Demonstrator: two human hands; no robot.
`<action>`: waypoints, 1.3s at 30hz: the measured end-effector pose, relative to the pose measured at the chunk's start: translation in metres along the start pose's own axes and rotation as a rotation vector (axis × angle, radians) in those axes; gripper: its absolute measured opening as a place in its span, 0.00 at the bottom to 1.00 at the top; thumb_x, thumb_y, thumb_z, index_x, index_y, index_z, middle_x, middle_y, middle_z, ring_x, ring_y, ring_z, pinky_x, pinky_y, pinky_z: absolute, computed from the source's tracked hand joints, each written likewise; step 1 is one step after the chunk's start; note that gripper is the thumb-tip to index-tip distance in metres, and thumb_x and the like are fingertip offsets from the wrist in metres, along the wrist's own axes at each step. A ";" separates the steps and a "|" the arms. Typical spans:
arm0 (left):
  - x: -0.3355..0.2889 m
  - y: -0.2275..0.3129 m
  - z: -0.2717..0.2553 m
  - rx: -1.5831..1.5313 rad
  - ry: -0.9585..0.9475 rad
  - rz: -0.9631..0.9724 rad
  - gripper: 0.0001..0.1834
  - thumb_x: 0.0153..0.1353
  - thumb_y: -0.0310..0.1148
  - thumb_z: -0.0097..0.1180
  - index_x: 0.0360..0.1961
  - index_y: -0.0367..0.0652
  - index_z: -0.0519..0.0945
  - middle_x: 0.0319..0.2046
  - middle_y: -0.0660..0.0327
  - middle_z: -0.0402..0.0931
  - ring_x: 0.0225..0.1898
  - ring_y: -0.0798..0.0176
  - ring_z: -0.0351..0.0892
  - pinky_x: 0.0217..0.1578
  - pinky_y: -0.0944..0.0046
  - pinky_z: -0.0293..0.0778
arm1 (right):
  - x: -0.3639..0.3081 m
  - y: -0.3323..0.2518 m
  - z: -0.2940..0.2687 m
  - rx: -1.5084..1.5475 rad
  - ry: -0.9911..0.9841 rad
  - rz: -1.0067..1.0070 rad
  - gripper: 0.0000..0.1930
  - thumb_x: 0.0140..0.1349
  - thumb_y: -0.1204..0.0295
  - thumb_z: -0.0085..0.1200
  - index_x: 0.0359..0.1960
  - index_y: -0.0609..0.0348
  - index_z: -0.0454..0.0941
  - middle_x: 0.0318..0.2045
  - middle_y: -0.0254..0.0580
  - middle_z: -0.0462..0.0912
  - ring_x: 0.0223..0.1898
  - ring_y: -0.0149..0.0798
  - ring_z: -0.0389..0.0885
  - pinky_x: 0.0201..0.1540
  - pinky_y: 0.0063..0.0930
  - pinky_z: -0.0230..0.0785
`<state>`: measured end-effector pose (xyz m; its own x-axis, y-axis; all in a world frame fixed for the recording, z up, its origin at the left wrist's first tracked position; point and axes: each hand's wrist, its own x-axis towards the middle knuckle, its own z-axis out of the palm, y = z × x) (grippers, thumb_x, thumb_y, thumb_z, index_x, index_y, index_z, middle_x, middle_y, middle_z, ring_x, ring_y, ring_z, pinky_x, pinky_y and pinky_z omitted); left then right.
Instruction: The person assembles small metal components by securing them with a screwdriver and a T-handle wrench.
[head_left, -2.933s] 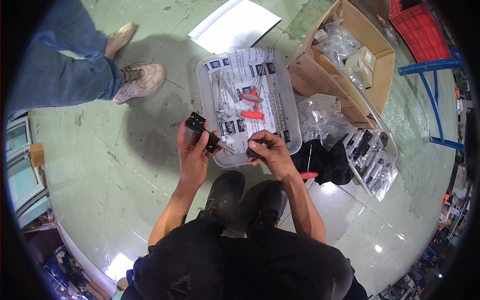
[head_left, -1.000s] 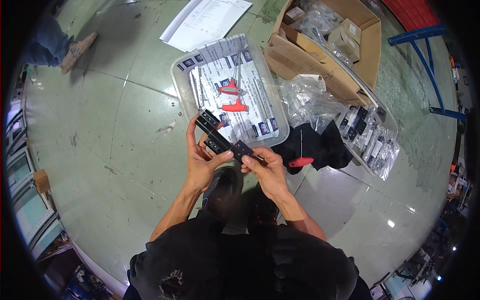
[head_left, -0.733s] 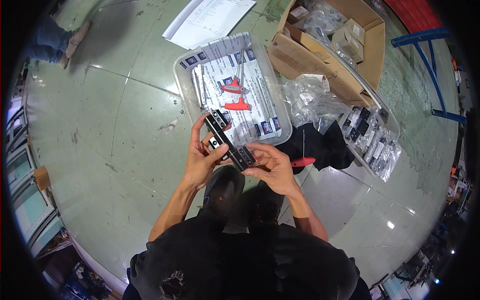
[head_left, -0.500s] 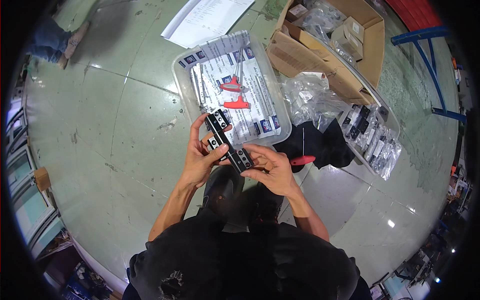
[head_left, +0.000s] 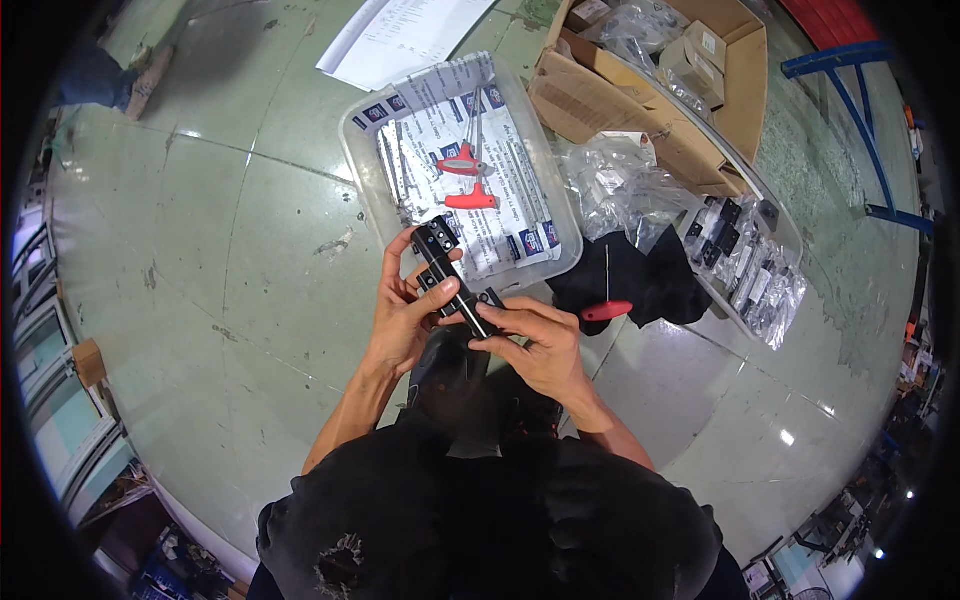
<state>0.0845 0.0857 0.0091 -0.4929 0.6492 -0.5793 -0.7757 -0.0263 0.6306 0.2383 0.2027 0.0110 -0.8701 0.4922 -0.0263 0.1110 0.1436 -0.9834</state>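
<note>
black hinge-like metal piece (head_left: pixel 464 300) with round holes in its side blocks — where is it just now?

held up between both bare hands, over the dark shoes (head_left: pixel 440 372). it slants from upper left to lower right, and in this view its upper end overlaps the near corner of the clear plastic rectangular tub (head_left: pixel 353 160).

and how does each hand grip it?

left hand (head_left: pixel 402 315): thumb pressed across the middle, fingers curled round the far side, so it is clamped on the piece. right hand (head_left: pixel 545 350): thumb and fingers closed on the lower end. i cannot tell how the fingers sit underneath.

what lies in the tub?

white paper lining with blue printed patches (head_left: pixel 490 225), and on it two tools with thin metal shafts: one with a red-and-grey handle (head_left: pixel 461 163), and just below it one with a plain red t-shaped handle (head_left: pixel 471 201). slim metal strips (head_left: pixel 393 165) lie along the left side.

and to the right of the tub?

another red-handled tool (head_left: pixel 606 311) by a crumpled black cloth (head_left: pixel 660 285); beyond it, crinkled clear plastic bags (head_left: pixel 615 195), wrapped black metal parts (head_left: pixel 715 240) and an open brown cardboard box (head_left: pixel 575 100).

anything past the tub?

white printed sheets (head_left: pixel 400 40) on the green floor (head_left: pixel 270 250) — near its far edge.
</note>
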 end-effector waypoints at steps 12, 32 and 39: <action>0.001 -0.006 -0.016 -0.007 0.021 -0.067 0.40 0.60 0.21 0.58 0.69 0.56 0.54 0.54 0.54 0.75 0.40 0.68 0.82 0.35 0.64 0.86 | 0.013 -0.004 -0.009 0.053 -0.192 0.035 0.21 0.52 0.75 0.66 0.50 0.56 0.81 0.33 0.42 0.80 0.27 0.37 0.79 0.30 0.28 0.70; -0.003 0.003 -0.006 0.085 -0.131 -0.112 0.52 0.52 0.15 0.62 0.71 0.61 0.47 0.56 0.50 0.72 0.43 0.63 0.82 0.38 0.61 0.85 | -0.006 -0.007 -0.004 -0.020 -0.036 0.029 0.19 0.50 0.78 0.67 0.47 0.57 0.83 0.34 0.42 0.82 0.30 0.36 0.81 0.32 0.24 0.71; -0.003 -0.008 -0.008 0.162 -0.200 -0.065 0.68 0.35 0.09 0.70 0.72 0.63 0.42 0.55 0.52 0.68 0.45 0.58 0.80 0.49 0.57 0.80 | -0.007 -0.008 -0.016 0.102 -0.015 0.109 0.18 0.52 0.82 0.65 0.46 0.62 0.81 0.39 0.44 0.82 0.35 0.34 0.84 0.37 0.22 0.76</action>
<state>0.0887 0.0779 0.0020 -0.3440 0.7831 -0.5181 -0.7219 0.1322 0.6792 0.2517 0.2119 0.0217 -0.8625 0.4874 -0.1361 0.1569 0.0018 -0.9876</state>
